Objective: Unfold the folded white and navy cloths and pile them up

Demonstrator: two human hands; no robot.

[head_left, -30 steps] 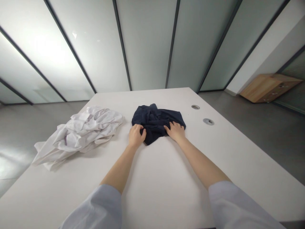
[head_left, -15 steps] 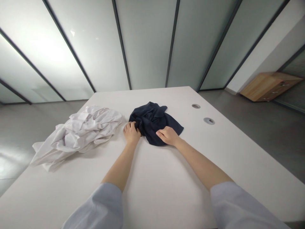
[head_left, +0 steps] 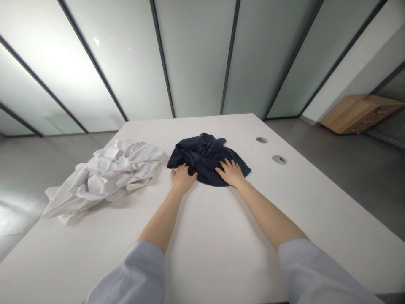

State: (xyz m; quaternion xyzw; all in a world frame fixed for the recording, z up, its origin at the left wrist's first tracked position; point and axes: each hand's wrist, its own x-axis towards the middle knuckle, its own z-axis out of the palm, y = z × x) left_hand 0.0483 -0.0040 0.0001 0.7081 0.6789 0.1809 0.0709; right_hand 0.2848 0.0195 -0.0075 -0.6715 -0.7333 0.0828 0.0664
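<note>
Open flat palms work best here: right hand (head_left: 230, 173) spread on the crumpled navy cloth (head_left: 205, 158), left hand (head_left: 182, 178) apart, seemingly just touching its edge.

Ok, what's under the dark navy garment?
It lies on the white tabletop, which shows around its edges; what is directly beneath the dark navy garment is covered and cannot be seen.

The cloth (head_left: 202, 158) is plain navy, the garment (head_left: 107, 177) plain white, the tabletop (head_left: 202, 236) white, the sleeves (head_left: 133, 274) pale blue.
</note>
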